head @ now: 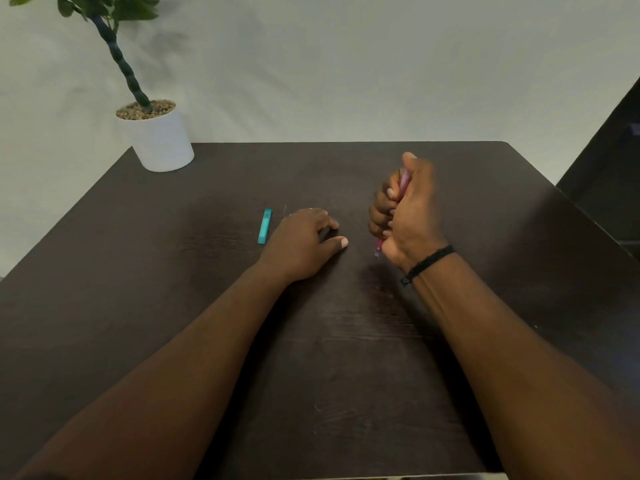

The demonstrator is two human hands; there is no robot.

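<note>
Clenching a slim pink plastic pen (403, 183) upright, thumb atop as if to click, the right hand (410, 216) hovers; the left hand (303, 242) lies loosely curled, empty, on the dark wooden worktop (138, 237).

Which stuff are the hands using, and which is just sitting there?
In use: pink pen, gripped by the right hand; left hand rests on the table.
Lying about: teal stick, untouched beside the left hand; potted plant.
</note>
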